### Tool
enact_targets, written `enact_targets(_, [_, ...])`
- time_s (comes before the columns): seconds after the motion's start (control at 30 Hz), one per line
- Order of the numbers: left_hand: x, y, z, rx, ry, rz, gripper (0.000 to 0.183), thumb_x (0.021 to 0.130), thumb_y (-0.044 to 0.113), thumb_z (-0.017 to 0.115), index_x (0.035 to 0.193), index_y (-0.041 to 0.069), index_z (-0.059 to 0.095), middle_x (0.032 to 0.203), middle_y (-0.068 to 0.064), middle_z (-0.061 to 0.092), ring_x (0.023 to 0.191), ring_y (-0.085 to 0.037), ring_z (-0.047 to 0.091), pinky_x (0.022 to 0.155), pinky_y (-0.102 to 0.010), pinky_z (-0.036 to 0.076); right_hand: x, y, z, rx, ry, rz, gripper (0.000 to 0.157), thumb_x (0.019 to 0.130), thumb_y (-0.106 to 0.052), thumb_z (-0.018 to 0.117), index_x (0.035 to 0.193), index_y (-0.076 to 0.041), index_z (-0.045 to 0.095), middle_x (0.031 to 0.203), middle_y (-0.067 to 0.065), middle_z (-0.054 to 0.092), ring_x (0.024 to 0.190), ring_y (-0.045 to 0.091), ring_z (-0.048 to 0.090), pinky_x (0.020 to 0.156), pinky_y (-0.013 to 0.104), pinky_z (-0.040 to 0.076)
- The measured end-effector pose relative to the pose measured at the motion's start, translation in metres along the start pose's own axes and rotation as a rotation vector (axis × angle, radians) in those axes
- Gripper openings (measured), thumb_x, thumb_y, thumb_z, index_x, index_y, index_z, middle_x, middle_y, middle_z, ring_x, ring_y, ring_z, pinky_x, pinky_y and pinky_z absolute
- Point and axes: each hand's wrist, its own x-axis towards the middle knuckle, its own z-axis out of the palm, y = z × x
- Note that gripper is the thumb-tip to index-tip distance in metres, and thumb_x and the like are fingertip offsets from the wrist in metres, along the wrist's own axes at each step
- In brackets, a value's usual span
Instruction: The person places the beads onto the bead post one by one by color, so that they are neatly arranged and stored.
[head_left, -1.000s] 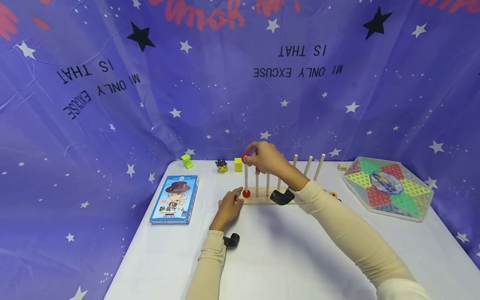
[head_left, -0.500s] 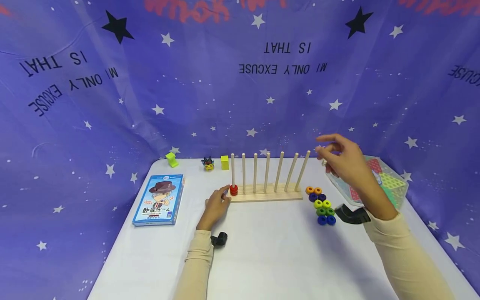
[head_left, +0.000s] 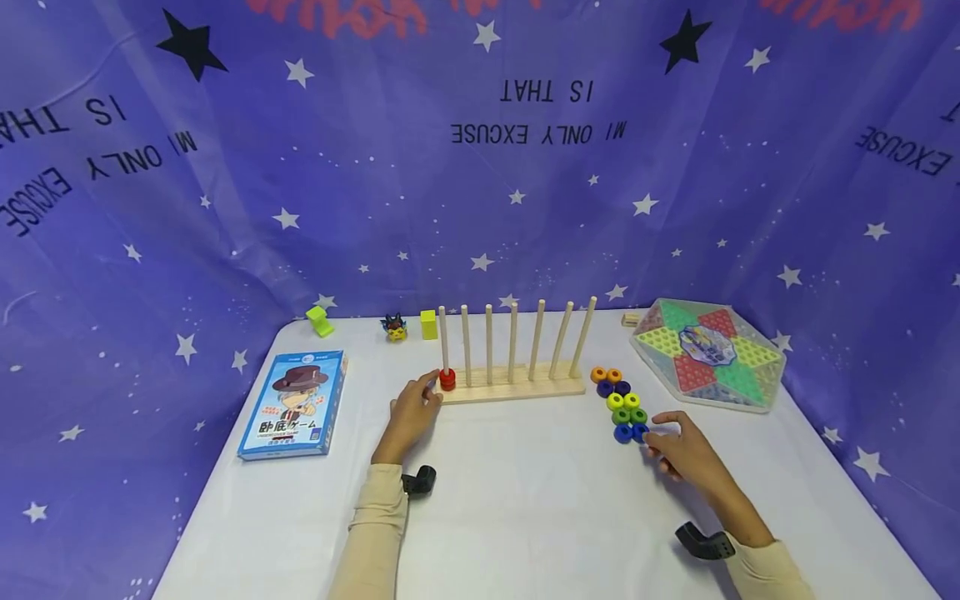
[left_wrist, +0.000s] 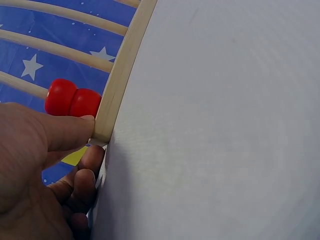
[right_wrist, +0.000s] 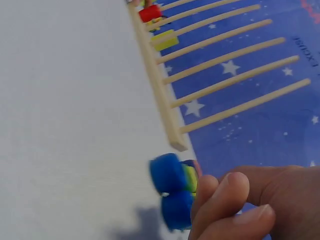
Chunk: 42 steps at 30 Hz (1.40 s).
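A wooden rack (head_left: 517, 390) with a row of upright pegs stands on the table. Two red beads (head_left: 447, 380) are stacked at the foot of its leftmost peg. My left hand (head_left: 408, 419) holds the rack's left end, with the thumb (left_wrist: 75, 131) against the wood just beside the red beads and the other fingers bent below. Two blue beads (head_left: 623, 433) lie side by side on the right, nearest the table's front in a cluster of paired beads. Over the right one reaches my right hand (head_left: 688, 454), thumb and index parted, fingertips right at the bead's edge.
Behind the blue pair lie green beads (head_left: 620, 416), yellow beads (head_left: 632, 401), dark purple beads (head_left: 605, 388) and orange beads (head_left: 597, 375). A blue game box (head_left: 296, 408) is at left, a hexagonal board-game case (head_left: 701, 346) at right. Small toys and a yellow block (head_left: 428, 325) line the back.
My right hand has let go of the second red bead, which dropped down the leftmost peg, then moved right and down to the blue beads. The left hand stays at the rack's end.
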Motion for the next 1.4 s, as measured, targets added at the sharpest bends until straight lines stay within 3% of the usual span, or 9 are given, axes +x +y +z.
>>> enact_targets(0.37, [-0.001, 0.002, -0.002, -0.011, 0.012, 0.005, 0.044, 0.093, 0.015, 0.06, 0.136, 0.013, 0.054, 0.086, 0.001, 0.053, 0.076, -0.017, 0.047, 0.067, -0.036, 0.029, 0.009, 0.009, 0.016, 0.002, 0.01, 0.038, 0.054, 0.091, -0.027, 0.064, 0.128, -0.001, 0.033, 0.077, 0.006, 0.067, 0.049, 0.014, 0.053, 0.039, 0.028, 0.046])
enact_targets(0.63, [-0.001, 0.0, -0.002, 0.007, 0.001, -0.006, 0.045, 0.093, 0.017, 0.06, 0.137, 0.016, 0.053, 0.087, 0.002, 0.053, 0.078, -0.016, 0.048, 0.07, -0.036, 0.03, -0.007, -0.018, -0.001, 0.003, 0.023, -0.039, 0.053, 0.095, -0.024, 0.06, 0.128, 0.006, 0.031, 0.082, 0.014, 0.066, 0.056, 0.017, 0.061, 0.051, 0.032, 0.057])
enact_targets(0.8, [-0.001, 0.001, -0.003, 0.002, 0.016, 0.004, 0.044, 0.092, 0.014, 0.06, 0.136, 0.013, 0.054, 0.086, 0.0, 0.054, 0.078, -0.017, 0.048, 0.069, -0.038, 0.03, -0.007, -0.07, -0.028, -0.022, 0.048, -0.166, 0.06, 0.095, -0.031, 0.06, 0.132, 0.008, 0.031, 0.084, 0.013, 0.066, 0.06, 0.02, 0.065, 0.055, 0.034, 0.059])
enact_targets(0.9, [0.0, 0.002, -0.002, 0.007, 0.01, 0.015, 0.044, 0.092, 0.015, 0.06, 0.136, 0.012, 0.053, 0.086, 0.0, 0.054, 0.077, -0.017, 0.047, 0.069, -0.037, 0.03, -0.007, -0.118, -0.038, -0.09, 0.084, -0.253, 0.063, 0.095, -0.036, 0.059, 0.132, 0.007, 0.034, 0.083, 0.012, 0.066, 0.059, 0.021, 0.065, 0.054, 0.034, 0.058])
enact_targets(1.0, [0.002, 0.003, -0.002, 0.009, 0.004, 0.024, 0.045, 0.092, 0.015, 0.06, 0.136, 0.012, 0.053, 0.086, 0.001, 0.054, 0.076, -0.016, 0.047, 0.069, -0.037, 0.03, -0.006, -0.171, -0.034, -0.149, 0.116, -0.322, 0.06, 0.093, -0.04, 0.06, 0.131, 0.002, 0.04, 0.085, 0.012, 0.066, 0.057, 0.022, 0.064, 0.05, 0.034, 0.057])
enact_targets(1.2, [0.003, 0.005, -0.003, 0.007, 0.013, 0.025, 0.043, 0.093, 0.015, 0.06, 0.136, 0.013, 0.054, 0.085, 0.002, 0.054, 0.079, -0.016, 0.05, 0.069, -0.038, 0.031, 0.0, -0.263, 0.007, -0.191, 0.027, -0.439, 0.045, 0.091, -0.034, 0.065, 0.125, -0.008, 0.05, 0.088, 0.009, 0.065, 0.058, 0.026, 0.062, 0.042, 0.03, 0.047])
enact_targets(1.3, [0.003, 0.004, -0.004, 0.007, 0.006, 0.015, 0.044, 0.094, 0.016, 0.06, 0.137, 0.014, 0.053, 0.086, 0.001, 0.054, 0.08, -0.016, 0.05, 0.069, -0.038, 0.031, 0.005, -0.292, 0.038, -0.193, -0.054, -0.486, 0.039, 0.091, -0.029, 0.066, 0.121, -0.009, 0.052, 0.086, 0.009, 0.065, 0.058, 0.028, 0.063, 0.041, 0.026, 0.044])
enact_targets(1.4, [-0.001, 0.003, -0.002, 0.002, 0.002, 0.001, 0.044, 0.094, 0.015, 0.06, 0.137, 0.013, 0.053, 0.087, -0.001, 0.054, 0.077, -0.016, 0.048, 0.068, -0.036, 0.029, 0.011, -0.308, 0.072, -0.224, -0.125, -0.516, 0.034, 0.091, -0.026, 0.065, 0.119, -0.01, 0.054, 0.083, 0.007, 0.066, 0.056, 0.027, 0.063, 0.04, 0.027, 0.043])
